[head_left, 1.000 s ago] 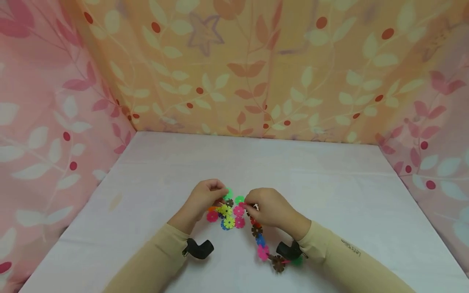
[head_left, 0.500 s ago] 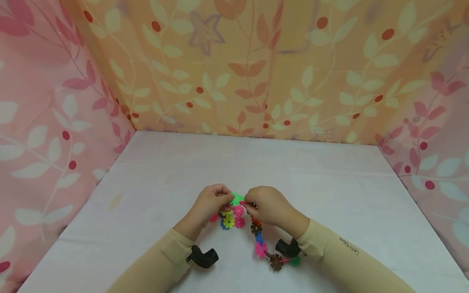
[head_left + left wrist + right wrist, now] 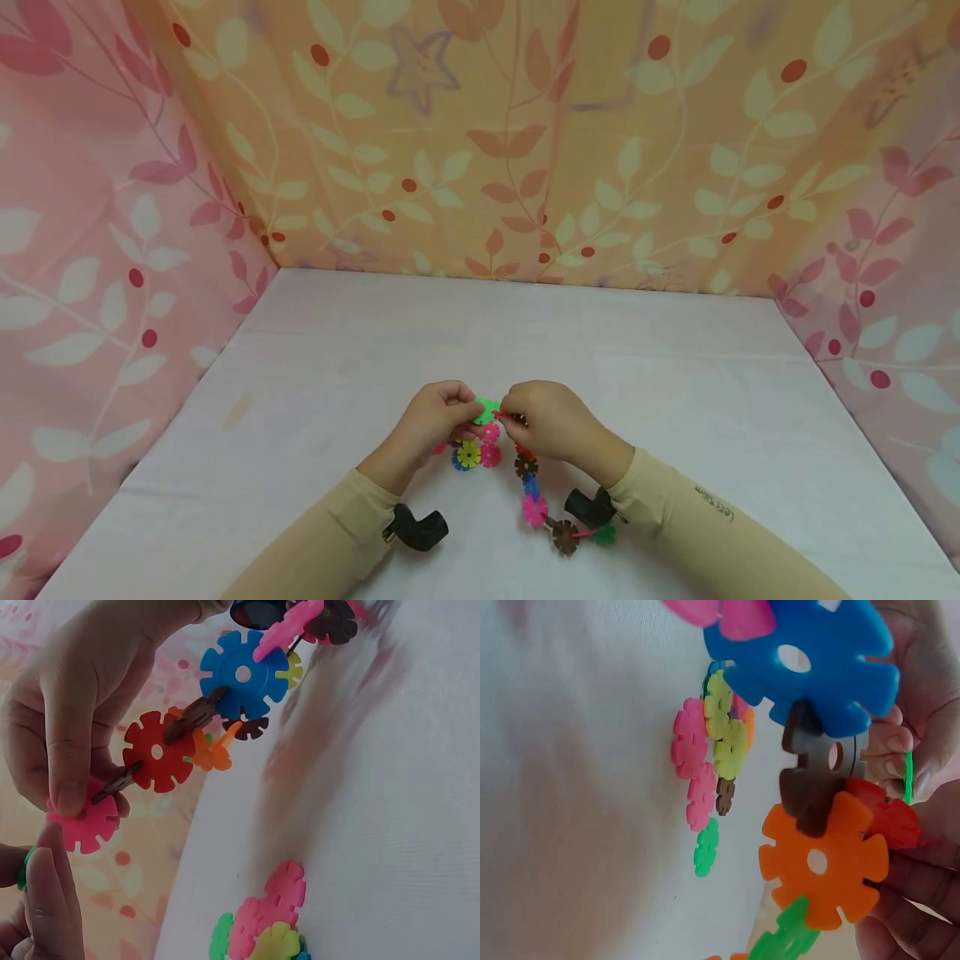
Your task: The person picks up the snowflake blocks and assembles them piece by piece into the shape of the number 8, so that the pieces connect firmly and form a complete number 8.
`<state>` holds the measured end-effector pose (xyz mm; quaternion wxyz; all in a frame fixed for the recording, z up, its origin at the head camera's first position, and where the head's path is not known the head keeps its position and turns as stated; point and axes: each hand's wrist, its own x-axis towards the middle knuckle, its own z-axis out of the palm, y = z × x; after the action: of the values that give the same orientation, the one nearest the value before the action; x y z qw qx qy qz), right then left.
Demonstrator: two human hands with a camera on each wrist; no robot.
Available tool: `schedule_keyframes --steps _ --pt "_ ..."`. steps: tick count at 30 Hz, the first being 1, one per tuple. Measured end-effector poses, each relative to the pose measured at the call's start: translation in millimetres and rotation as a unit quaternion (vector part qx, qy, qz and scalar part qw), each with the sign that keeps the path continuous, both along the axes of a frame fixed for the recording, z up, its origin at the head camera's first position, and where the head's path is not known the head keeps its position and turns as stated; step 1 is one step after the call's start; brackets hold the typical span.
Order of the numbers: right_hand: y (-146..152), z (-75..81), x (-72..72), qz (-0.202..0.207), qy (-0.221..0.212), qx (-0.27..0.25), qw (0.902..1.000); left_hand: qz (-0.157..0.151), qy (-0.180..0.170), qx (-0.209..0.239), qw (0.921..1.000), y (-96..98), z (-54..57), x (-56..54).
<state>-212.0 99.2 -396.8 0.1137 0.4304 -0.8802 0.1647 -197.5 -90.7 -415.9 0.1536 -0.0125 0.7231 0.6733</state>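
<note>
The white surface [image 3: 637,350] bears colourful notched discs [image 3: 468,455] (some overlapping).

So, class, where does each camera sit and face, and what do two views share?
Head: on the head, facing forward and down at the table; left hand, right hand, sleeves show.
Left wrist: on that wrist, facing the disc chain; both hands partly show.
Right wrist: on that wrist, facing the chain; both hands partly show.
Wrist views share the chain.

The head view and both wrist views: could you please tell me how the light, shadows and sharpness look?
Head view: muted light, soft shadows on the table near the sleeves; left wrist view: a soft-edged shadow streaks the table, red disc fairly crisp; right wrist view: a broad, blurry shadow, the near blue disc looming large.
</note>
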Motion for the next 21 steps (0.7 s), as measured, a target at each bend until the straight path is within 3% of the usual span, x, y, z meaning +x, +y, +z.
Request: schedule_keyframes --steps 13,21 --pt "2.8 1.8 -1.0 -0.015 -0.04 -0.006 0.999 -0.007 -0.012 0.021 0.9997 -0.5 -3.3 1.1" --pt "4.7 2.6 -1.9 -0.004 -0.045 -0.013 0.9989 -0.005 -0.007 0.024 0.9997 -0.7 -5.4 1.4"
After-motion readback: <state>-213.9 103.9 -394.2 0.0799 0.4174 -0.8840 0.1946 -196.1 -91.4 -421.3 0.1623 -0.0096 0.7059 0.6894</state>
